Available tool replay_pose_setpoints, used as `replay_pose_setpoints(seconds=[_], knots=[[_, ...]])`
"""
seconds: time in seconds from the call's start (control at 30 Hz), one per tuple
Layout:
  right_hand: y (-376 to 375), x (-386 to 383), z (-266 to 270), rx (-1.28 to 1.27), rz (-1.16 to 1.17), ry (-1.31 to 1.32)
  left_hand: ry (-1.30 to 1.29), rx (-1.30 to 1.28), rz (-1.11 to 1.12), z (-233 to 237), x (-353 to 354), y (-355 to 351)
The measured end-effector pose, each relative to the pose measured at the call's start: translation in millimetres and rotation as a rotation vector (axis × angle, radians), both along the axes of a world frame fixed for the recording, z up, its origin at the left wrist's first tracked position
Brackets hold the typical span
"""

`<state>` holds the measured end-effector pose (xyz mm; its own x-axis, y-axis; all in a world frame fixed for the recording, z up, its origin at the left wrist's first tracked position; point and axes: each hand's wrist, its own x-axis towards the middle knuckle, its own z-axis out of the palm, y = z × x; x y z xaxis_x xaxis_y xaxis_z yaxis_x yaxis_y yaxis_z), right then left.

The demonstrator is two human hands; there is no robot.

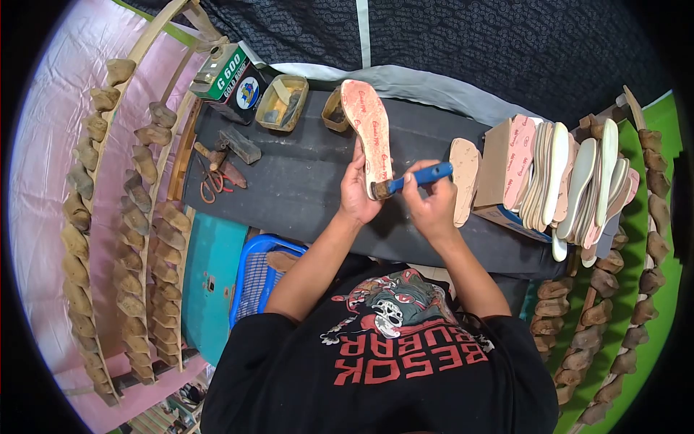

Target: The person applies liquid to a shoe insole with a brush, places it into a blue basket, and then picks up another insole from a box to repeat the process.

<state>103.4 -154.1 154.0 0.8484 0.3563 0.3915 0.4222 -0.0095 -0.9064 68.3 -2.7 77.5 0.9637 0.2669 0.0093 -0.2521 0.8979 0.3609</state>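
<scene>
My left hand [359, 194] is wrapped around the heel end of a pink printed shoe insole [367, 119], which it holds up over the dark worktable. In my right hand [432, 206] is a brush with a blue handle [431, 176], gripped between thumb and fingers. The brush's dark bristle end [381, 190] touches the insole near its heel. To the right of my right hand, another insole [464, 170], beige with small marks, lies on the table. Behind the held insole stands a small yellowish container [333, 114], partly hidden by it.
Many insoles [557, 173] are stacked on and against a cardboard box [497, 152] at right. At left are a glue can [230, 83], a yellow tub [283, 101], scissors [210, 184] and a dark block [241, 145]. Racks of wooden shoe lasts [130, 278] flank the table; a blue basket [249, 271] sits below.
</scene>
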Motion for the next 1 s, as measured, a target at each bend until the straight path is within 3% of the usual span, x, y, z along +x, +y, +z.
replay_pose_setpoints(seconds=[0.33, 0.5, 0.6, 0.73, 0.87, 1.0], knots=[[-10.3, 13.5, -18.3, 0.223, 0.106, 0.449, -0.011, -0.059, 0.006, 0.5, -4.0, 1.7], [-21.1, 14.5, -22.9, 0.282, 0.144, 0.492, 0.024, -0.033, 0.03, -2.6, -6.1, 0.5], [-13.0, 0.7, -22.0, 0.214, 0.197, 0.338, 0.048, -0.039, 0.023, -3.8, -5.3, -5.9], [-20.7, -0.8, -8.8, -0.137, 0.187, -0.196, 0.033, 0.02, 0.052, 0.8, -1.3, -9.3], [-18.3, -4.0, -3.7, -0.122, 0.125, -0.17, 0.078, 0.054, 0.069, 7.8, -0.2, -13.9], [-21.9, -10.1, 6.8, -0.156, 0.188, -0.334, 0.038, 0.118, 0.079, 6.0, 2.0, -12.5]])
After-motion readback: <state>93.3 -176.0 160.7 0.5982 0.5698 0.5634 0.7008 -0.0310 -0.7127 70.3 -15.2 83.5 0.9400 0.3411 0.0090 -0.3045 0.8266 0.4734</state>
